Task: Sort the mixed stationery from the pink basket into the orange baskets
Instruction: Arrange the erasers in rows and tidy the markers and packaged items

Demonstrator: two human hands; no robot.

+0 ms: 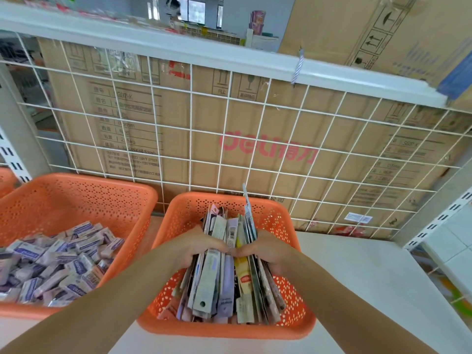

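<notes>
Stationery packs (217, 282), flat card, in perforated basket (224, 330); left hand (200, 247), right hand (268, 251) fingers (249, 250) clasping.

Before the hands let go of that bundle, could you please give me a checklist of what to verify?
1. Grip of the left hand on the bundle of packets: ok.
2. Grip of the right hand on it: ok.
3. Bundle inside the rim of the middle orange basket: ok.
4. Packets level: not ok, one white strip stands above the rest.
5. Packets all one kind: cannot tell.
6. The left orange basket holds only small purple boxes: ok as far as shown.
</notes>
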